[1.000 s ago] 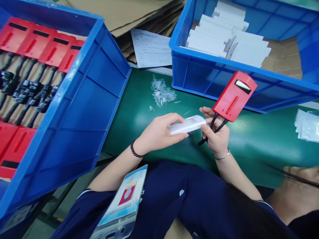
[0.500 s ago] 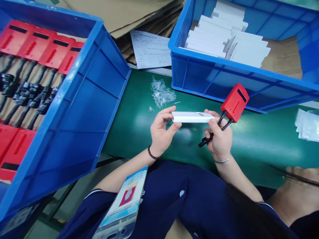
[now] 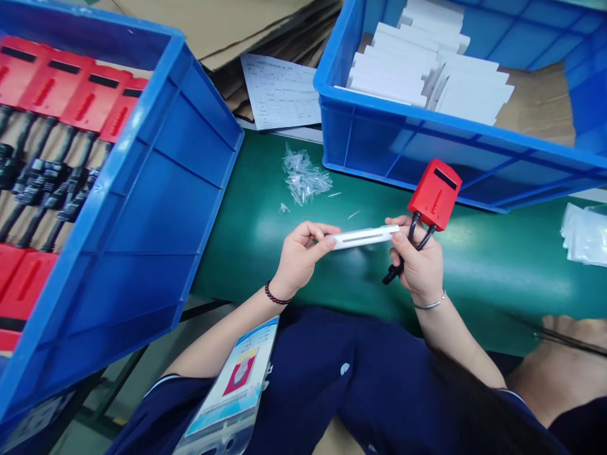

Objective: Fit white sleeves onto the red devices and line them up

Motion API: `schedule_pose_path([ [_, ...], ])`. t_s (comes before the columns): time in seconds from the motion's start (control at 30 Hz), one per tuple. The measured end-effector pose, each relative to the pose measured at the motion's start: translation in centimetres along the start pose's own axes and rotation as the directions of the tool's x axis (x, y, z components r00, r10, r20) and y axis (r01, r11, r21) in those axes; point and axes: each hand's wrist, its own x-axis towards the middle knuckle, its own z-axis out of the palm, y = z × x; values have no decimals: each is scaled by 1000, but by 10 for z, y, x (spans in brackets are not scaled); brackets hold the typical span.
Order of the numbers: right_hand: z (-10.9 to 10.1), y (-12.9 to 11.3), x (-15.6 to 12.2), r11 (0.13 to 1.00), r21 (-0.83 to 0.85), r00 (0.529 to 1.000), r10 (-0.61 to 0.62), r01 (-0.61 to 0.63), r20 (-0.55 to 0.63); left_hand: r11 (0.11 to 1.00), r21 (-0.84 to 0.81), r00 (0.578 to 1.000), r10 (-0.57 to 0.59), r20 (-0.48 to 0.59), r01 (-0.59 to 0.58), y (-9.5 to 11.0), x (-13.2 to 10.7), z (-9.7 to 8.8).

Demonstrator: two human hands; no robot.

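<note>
A slim white box point(image 3: 364, 237) is held level between both hands above the green table, one long narrow side with a grey slot facing me. My left hand point(image 3: 303, 254) pinches its left end between thumb and fingers. At the other end, my right hand point(image 3: 420, 265) grips the box with thumb and fingertips. That same hand also holds a red device point(image 3: 435, 194) by its two black cables point(image 3: 422, 238). The red body sticks up past the fingers, and a black plug point(image 3: 392, 274) pokes out below the palm.
A blue crate point(image 3: 190, 177) of red devices stands left. Another blue crate point(image 3: 370, 142) with white boxes point(image 3: 393, 66) is at the back right. Small clear plastic pieces point(image 3: 306, 177) lie on the green table point(image 3: 497, 265). Clear bags point(image 3: 588, 234) and another person's arm point(image 3: 564, 366) are at right.
The white box has been turned so that its slotted side faces me, and its left end sits lower. My left fingers have closed onto it. The red device has shifted slightly left.
</note>
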Motion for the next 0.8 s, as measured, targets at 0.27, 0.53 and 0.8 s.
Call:
schedule_pose_path([
  [0.27,-1,-14,0,989,-140,949,91,-50,302,766,202,578,-605,548,610,11,5,-3],
  [0.53,-15,-31,4,955,-297,931,88,22,354,773,-26,608,-478,634,634,-7,6,-3],
  [0.8,-1,-33,3,830,-525,896,73,188,437,871,238,628,-478,614,429,1,9,2],
])
